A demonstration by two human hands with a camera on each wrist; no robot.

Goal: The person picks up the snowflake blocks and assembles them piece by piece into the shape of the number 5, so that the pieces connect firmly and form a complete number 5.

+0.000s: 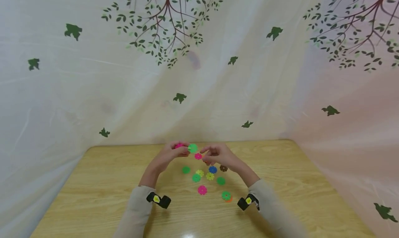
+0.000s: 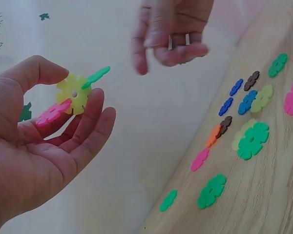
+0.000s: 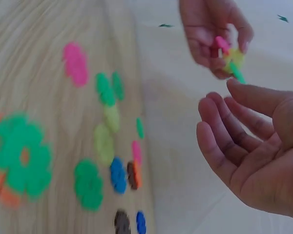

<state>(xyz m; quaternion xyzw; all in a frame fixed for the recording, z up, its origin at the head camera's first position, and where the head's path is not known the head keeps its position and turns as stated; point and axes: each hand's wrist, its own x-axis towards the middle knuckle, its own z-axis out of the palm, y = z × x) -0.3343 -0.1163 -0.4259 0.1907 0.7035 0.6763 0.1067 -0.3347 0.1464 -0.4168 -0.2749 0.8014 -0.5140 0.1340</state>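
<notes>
My left hand (image 2: pixel 53 131) pinches a yellow notched plastic disc (image 2: pixel 77 90) between thumb and fingers. Slotted into that disc's edge are a pink disc (image 2: pixel 53 113) on one side and a green disc (image 2: pixel 96 77) on the other, so the three form one joined piece, held up above the table. Close to the green disc, my right hand (image 3: pixel 254 141) is raised with fingers loosely bent and nothing between them. In the head view the right hand (image 1: pixel 219 155) hovers just right of the joined piece, over the far part of the table.
Loose flower-shaped discs lie scattered over the wooden table (image 1: pixel 103 182): several green (image 1: pixel 221 181), a pink (image 1: pixel 202 190), yellow (image 1: pixel 210 176), blue (image 1: pixel 213 169) and brown (image 1: pixel 223 168). One green disc (image 1: pixel 226 195) overlaps an orange one. A printed curtain (image 1: pixel 140 109) stands behind the table's far edge.
</notes>
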